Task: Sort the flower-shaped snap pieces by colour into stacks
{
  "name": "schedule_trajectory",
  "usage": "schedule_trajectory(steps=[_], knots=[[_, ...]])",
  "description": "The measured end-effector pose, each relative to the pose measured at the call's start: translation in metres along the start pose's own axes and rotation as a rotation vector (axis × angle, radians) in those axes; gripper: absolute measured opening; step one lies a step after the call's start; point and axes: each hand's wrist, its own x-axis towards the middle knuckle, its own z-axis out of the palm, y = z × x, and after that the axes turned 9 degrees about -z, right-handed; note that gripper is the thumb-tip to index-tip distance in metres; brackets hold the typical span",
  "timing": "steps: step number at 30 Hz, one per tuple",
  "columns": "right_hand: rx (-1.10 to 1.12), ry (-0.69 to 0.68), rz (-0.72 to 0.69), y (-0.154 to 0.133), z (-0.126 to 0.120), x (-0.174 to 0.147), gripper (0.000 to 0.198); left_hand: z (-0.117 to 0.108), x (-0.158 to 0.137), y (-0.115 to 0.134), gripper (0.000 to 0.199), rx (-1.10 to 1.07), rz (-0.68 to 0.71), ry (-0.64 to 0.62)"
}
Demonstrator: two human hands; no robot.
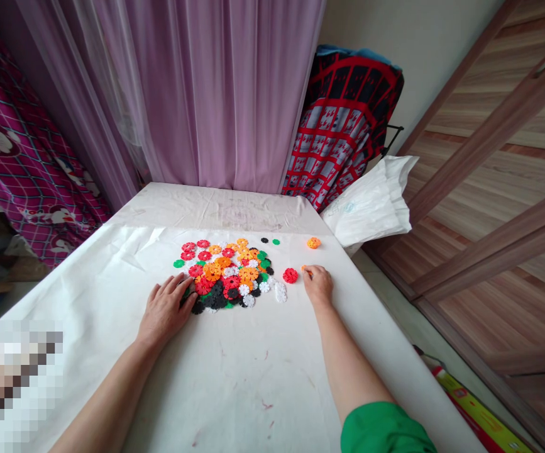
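Note:
A pile of snowflake-shaped plastic discs (222,270) in red, orange, white, black and green lies on the white-covered table (225,371). My left hand (165,308) rests at the pile's left edge, fingers stretched out and touching the black discs there. To the right of the pile, my right hand (318,286) is closed in a pinch on an orange disc (304,268), mostly hidden by the fingers. Just left of that hand sits a red stack of discs (290,275), with a white stack (280,291) beside it. An orange stack (313,242) stands farther back.
A single black disc (264,240) and a green disc (276,241) lie behind the pile. A white sack (371,204) leans at the table's back right corner. Purple curtains (225,94) hang behind; wooden wardrobe doors (498,207) stand on the right.

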Motion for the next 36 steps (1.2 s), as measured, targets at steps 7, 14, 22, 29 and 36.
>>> schedule_trajectory(steps=[7,14,22,29,36], knots=[[-0.074,-0.02,0.058,-0.007,-0.004,0.0,0.019,0.0,-0.001,0.001,0.049,0.003,-0.008,-0.018],[-0.151,-0.056,0.139,-0.017,-0.014,-0.01,0.019,-0.005,-0.001,0.003,0.048,0.006,-0.013,-0.034],[-0.206,-0.092,0.153,-0.025,-0.019,-0.012,0.023,-0.008,-0.001,0.004,0.048,0.008,0.005,-0.042],[-0.12,0.071,0.086,-0.03,-0.024,-0.022,0.022,-0.005,-0.001,0.003,0.048,0.008,-0.002,-0.039],[0.122,0.057,-0.194,-0.1,-0.015,-0.06,0.022,-0.006,-0.001,0.004,0.048,0.013,0.004,-0.036]])
